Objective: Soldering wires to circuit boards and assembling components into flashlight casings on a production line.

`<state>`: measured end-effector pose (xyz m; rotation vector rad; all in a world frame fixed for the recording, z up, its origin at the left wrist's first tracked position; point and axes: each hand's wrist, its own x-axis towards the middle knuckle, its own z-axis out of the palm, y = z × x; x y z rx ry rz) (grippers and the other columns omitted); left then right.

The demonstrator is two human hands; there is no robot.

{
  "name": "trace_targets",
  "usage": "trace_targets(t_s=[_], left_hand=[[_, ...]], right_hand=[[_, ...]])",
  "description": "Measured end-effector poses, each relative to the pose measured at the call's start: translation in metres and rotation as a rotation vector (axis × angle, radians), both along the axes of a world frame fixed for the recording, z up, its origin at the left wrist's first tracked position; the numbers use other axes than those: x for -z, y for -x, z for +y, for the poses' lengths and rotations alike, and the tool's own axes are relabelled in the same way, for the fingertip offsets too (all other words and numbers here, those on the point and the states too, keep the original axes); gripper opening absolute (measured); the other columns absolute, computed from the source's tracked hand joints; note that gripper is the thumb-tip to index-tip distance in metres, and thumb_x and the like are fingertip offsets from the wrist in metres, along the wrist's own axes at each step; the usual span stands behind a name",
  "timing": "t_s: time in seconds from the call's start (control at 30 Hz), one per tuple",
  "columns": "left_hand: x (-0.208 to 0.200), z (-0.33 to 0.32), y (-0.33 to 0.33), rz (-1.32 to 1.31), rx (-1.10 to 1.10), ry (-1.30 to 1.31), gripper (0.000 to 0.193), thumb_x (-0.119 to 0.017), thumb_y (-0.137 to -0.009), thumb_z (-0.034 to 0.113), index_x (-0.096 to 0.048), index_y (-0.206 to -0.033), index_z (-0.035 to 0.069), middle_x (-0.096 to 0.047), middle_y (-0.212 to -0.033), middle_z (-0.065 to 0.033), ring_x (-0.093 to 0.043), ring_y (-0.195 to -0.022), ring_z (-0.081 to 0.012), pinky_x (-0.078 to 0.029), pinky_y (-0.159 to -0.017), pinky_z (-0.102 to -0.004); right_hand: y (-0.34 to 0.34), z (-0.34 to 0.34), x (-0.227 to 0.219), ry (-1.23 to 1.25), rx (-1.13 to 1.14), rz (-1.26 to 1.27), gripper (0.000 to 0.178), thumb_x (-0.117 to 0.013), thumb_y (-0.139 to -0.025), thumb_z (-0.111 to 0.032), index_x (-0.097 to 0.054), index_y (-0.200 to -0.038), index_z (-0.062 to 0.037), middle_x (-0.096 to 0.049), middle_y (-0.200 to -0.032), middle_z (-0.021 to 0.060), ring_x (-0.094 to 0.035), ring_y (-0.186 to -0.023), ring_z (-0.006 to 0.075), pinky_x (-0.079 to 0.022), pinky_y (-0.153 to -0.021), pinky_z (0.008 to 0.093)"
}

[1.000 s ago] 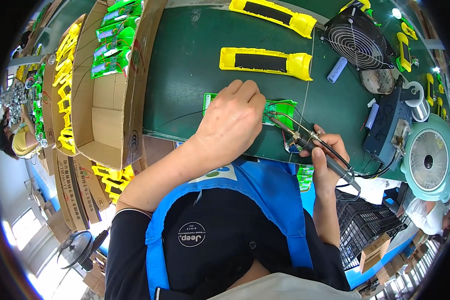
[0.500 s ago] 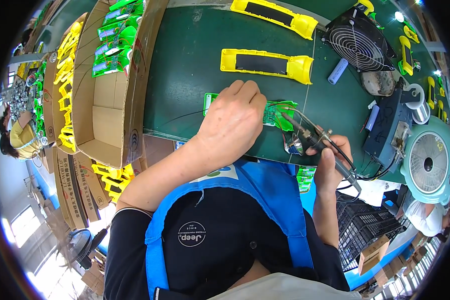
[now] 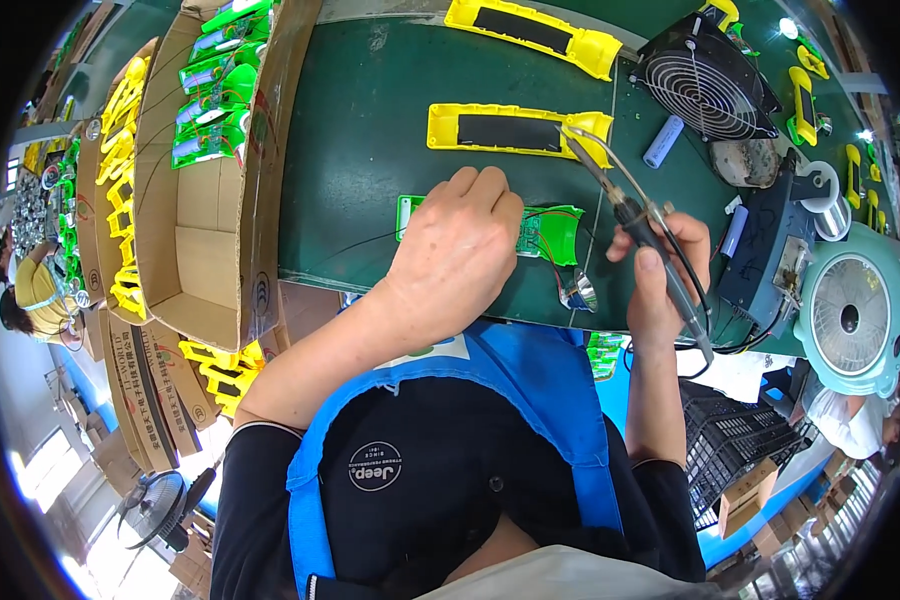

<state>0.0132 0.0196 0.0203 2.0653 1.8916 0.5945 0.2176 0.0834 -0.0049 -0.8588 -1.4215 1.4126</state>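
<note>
On the dark green bench (image 3: 370,150), the left hand (image 3: 455,255) lies palm-down with fingers curled, pressing a green circuit board (image 3: 545,232) with red wires flat near the bench's front edge. Just beside it, the right hand (image 3: 660,275) is closed around a black-handled soldering iron (image 3: 635,215), its tip raised toward a long yellow plastic housing (image 3: 515,128) behind the board. A small silver reflector cone (image 3: 577,293) sits between the hands.
</note>
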Motion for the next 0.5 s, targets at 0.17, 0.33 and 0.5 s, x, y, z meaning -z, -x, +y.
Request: trace_targets(t_s=[0.17, 0.33, 0.5], left_hand=[[-0.013, -0.008, 0.037, -0.136, 0.072, 0.159, 0.016, -0.065, -0.068, -0.002, -0.055, -0.079, 0.003, -0.053, -0.088, -0.0109, -0.055, -0.085, -0.0315, -0.047, -0.073, -0.0388], [-0.023, 0.019, 0.011, 0.084, 0.367, -0.113, 0.012, -0.061, -0.069, 0.012, -0.059, -0.079, 0.005, -0.054, -0.089, -0.008, -0.052, -0.086, -0.0245, -0.041, -0.072, -0.0365], [0.008, 0.029, -0.01, 0.217, 0.549, -0.165, 0.014, -0.056, -0.071, 0.018, -0.06, -0.075, 0.005, -0.051, -0.085, -0.0065, -0.048, -0.087, -0.0207, -0.036, -0.071, -0.0335]], right_hand=[[-0.006, 0.005, -0.001, -0.051, -0.033, 0.01, 0.028, -0.062, -0.089, -0.012, -0.045, -0.109, -0.0008, -0.063, -0.09, 0.015, -0.064, -0.078, 0.0184, -0.052, -0.075, 0.0293], [0.008, 0.015, -0.001, -0.104, -0.023, -0.016, 0.03, -0.059, -0.092, -0.015, -0.042, -0.113, -0.0021, -0.064, -0.096, 0.0168, -0.067, -0.086, 0.0228, -0.05, -0.082, 0.0326], [0.019, 0.027, 0.004, -0.16, -0.07, 0.019, 0.028, -0.058, -0.093, -0.014, -0.042, -0.114, -0.002, -0.063, -0.101, 0.0157, -0.067, -0.092, 0.0239, -0.05, -0.082, 0.0317]])
